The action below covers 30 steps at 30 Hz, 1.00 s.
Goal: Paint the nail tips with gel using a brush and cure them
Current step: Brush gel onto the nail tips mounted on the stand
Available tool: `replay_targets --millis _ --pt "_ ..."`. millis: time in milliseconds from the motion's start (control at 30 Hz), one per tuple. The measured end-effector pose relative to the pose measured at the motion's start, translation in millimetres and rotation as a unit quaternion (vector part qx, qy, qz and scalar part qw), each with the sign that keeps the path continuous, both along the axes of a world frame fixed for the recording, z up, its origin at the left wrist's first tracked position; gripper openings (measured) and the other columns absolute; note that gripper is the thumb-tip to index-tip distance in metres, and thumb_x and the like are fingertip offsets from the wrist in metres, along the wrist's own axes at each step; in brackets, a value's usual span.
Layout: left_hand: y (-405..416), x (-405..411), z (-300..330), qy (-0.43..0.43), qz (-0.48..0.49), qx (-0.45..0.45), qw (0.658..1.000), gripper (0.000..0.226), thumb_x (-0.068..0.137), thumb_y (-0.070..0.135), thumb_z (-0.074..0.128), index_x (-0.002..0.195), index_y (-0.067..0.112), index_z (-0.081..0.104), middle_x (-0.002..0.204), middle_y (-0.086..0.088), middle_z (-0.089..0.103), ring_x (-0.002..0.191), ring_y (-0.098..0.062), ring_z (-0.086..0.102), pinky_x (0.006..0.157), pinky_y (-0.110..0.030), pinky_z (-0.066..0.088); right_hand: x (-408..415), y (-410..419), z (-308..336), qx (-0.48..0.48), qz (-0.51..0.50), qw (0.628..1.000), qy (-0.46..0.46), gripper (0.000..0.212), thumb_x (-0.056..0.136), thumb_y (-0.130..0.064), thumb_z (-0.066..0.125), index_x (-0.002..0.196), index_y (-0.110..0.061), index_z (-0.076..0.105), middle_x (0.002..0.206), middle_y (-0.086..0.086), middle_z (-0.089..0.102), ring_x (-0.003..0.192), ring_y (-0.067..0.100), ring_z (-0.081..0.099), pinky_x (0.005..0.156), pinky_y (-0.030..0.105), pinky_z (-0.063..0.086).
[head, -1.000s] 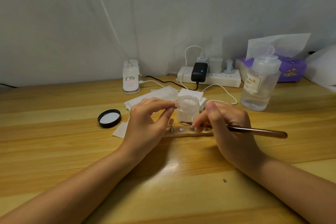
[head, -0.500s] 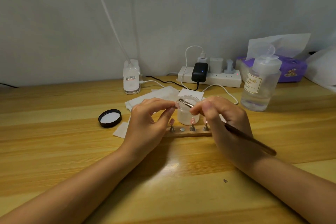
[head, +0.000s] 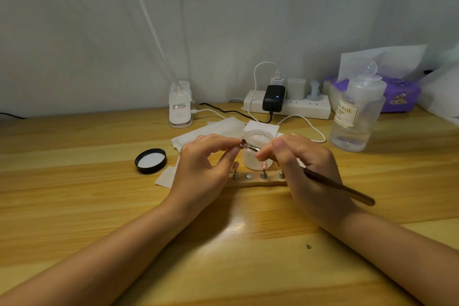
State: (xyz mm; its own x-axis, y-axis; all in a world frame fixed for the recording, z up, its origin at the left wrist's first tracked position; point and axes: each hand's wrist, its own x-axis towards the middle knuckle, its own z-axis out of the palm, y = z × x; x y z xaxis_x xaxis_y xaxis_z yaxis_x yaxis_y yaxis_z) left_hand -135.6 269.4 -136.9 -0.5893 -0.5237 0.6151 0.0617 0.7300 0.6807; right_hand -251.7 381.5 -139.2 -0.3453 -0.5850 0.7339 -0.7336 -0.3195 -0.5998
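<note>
My left hand [head: 206,169] pinches a small nail tip [head: 241,144] between thumb and forefinger, raised above the table. My right hand [head: 305,169] grips a brown brush [head: 337,185], whose bristle end touches that nail tip. Just behind the hands stands an open clear jar [head: 255,154] of white gel. In front of it lies a wooden holder strip [head: 258,182] with small metal stands; pink nail tips [head: 235,165] sit on some of them.
The jar's black lid [head: 150,160] lies upturned at the left. White wipes [head: 211,131] lie behind the hands. A small white lamp [head: 180,104], a power strip [head: 288,104] with chargers, a clear pump bottle [head: 355,117] and a purple tissue pack [head: 400,93] stand along the back.
My right hand rose from the holder strip and swung the brush tip up to the nail tip pinched in my left hand. The left hand stayed nearly still.
</note>
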Motion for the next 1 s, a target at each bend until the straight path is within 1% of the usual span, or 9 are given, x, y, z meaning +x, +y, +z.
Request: replay_targets --millis 133,300,433,500,567,700,833,900,1000 --pt "-0.2 0.3 0.4 0.002 -0.001 -0.002 1.0 0.029 0.081 0.001 0.064 0.093 0.028 0.064 0.085 0.019 0.064 0.088 -0.008 0.06 0.076 -0.017 0.046 -0.4 5.0 -0.2 -0.016 0.009 0.999 -0.047 0.039 0.09 -0.033 0.032 0.067 -0.025 0.062 0.064 -0.006 0.063 0.068 0.007 0.061 0.069 0.03 0.047" --pt "0.7 0.9 1.0 -0.006 0.004 0.005 1.0 0.028 0.081 0.004 0.065 0.094 0.029 0.064 0.086 0.022 0.063 0.089 -0.005 0.061 0.08 -0.021 0.048 0.8 1.3 2.6 0.001 -0.01 1.0 -0.017 0.035 0.09 -0.032 0.032 0.079 -0.02 0.063 0.076 -0.016 0.06 0.077 -0.001 0.058 0.071 0.02 0.045" --pt "0.6 1.5 1.4 -0.007 0.003 0.016 1.0 0.028 0.081 0.005 0.065 0.093 0.03 0.065 0.086 0.021 0.064 0.089 -0.002 0.06 0.08 -0.022 0.049 1.0 2.6 0.8 0.005 0.006 0.999 -0.044 0.042 0.09 -0.034 0.033 0.07 -0.018 0.065 0.071 -0.006 0.065 0.074 0.008 0.061 0.072 0.034 0.049" --pt "0.6 1.5 0.8 -0.008 0.0 0.026 1.0 0.025 0.081 0.006 0.065 0.096 0.026 0.066 0.088 0.018 0.065 0.09 -0.002 0.061 0.081 -0.029 0.051 1.0 5.4 0.1 -0.009 0.014 0.998 -0.065 0.043 0.09 -0.034 0.031 0.066 -0.02 0.064 0.064 -0.001 0.064 0.069 0.009 0.061 0.071 0.031 0.047" --pt "1.2 1.4 0.7 -0.006 0.001 0.039 0.999 0.025 0.081 0.007 0.065 0.098 0.026 0.066 0.089 0.017 0.066 0.09 -0.003 0.062 0.081 -0.038 0.053 1.1 5.9 0.4 -0.014 0.023 0.997 -0.078 0.042 0.09 -0.034 0.03 0.069 -0.02 0.063 0.066 -0.001 0.064 0.07 0.008 0.061 0.07 0.024 0.047" --pt "1.5 1.5 0.9 -0.002 0.007 0.031 0.999 0.026 0.079 0.012 0.067 0.096 0.032 0.065 0.087 0.02 0.066 0.087 0.0 0.062 0.081 -0.042 0.053 1.2 1.7 2.5 0.016 0.003 0.998 -0.062 0.035 0.088 -0.037 0.03 0.078 -0.025 0.061 0.076 -0.012 0.063 0.078 -0.001 0.059 0.07 0.013 0.043" --pt "1.5 0.8 0.5 0.001 0.012 0.031 0.999 0.025 0.078 0.014 0.068 0.094 0.034 0.066 0.086 0.022 0.066 0.087 0.0 0.063 0.083 -0.044 0.051 0.6 3.3 0.0 0.02 0.03 0.996 -0.079 0.04 0.089 -0.037 0.032 0.074 -0.02 0.065 0.075 -0.006 0.066 0.077 0.005 0.062 0.074 0.022 0.048" --pt "2.4 0.8 1.2 0.001 0.009 0.029 1.0 0.021 0.078 0.019 0.067 0.095 0.031 0.066 0.087 0.02 0.067 0.088 0.001 0.063 0.083 -0.042 0.051 1.3 5.5 -0.1 0.005 0.044 0.995 -0.084 0.042 0.09 -0.034 0.032 0.07 -0.019 0.065 0.07 -0.001 0.066 0.073 0.006 0.062 0.073 0.019 0.046" --pt "3.2 1.1 1.8 0.003 0.001 0.041 0.999 0.019 0.076 0.03 0.063 0.093 0.034 0.067 0.084 0.018 0.069 0.086 -0.001 0.063 0.083 -0.047 0.049 0.9 6.5 1.1 -0.004 0.046 0.993 -0.112 0.038 0.092 -0.033 0.033 0.074 -0.02 0.063 0.07 -0.002 0.065 0.07 0.005 0.059 0.066 0.014 0.044"
